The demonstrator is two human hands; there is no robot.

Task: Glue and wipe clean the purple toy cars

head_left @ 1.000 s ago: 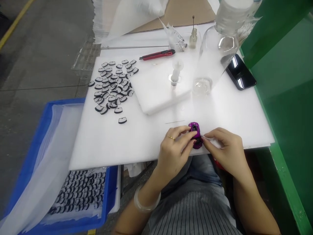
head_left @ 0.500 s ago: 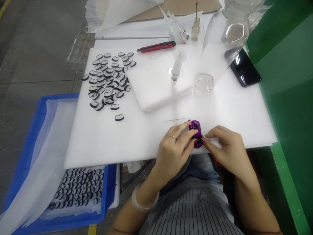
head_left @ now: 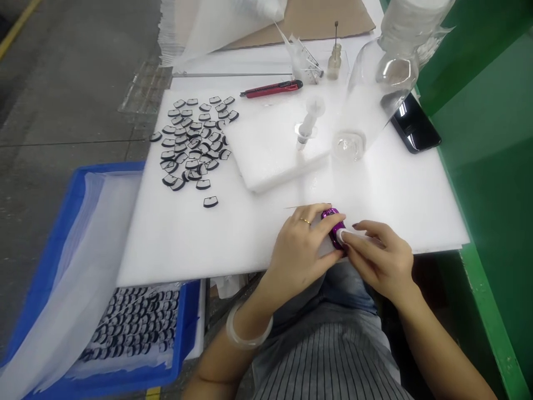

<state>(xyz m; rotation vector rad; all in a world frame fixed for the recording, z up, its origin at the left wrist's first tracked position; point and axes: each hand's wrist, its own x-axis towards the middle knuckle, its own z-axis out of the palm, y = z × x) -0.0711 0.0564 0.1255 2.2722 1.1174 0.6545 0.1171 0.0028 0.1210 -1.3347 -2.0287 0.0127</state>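
Left hand (head_left: 296, 244) grasps glossy purple rounded piece (head_left: 337, 226) near front edge of white desk (head_left: 200, 239); right hand (head_left: 380, 256) pinches white material (head_left: 340, 236), perhaps cloth, against it. Blue plastic tray (head_left: 190, 311) holds curved dark pieces (head_left: 137, 323) in rows.

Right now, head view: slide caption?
Right hand holds white cloth against a purple model car held by the left hand.

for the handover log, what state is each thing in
purple car: gripped by left hand
white cloth: in right hand, against the car
phone: lying, screen dark
small bottle: upright
clear jar: upright
red cutter: lying, blade unclear
syringe: plunger drawn out
tabletop pieces: scattered loose
blue bin: part-covered by white sheet
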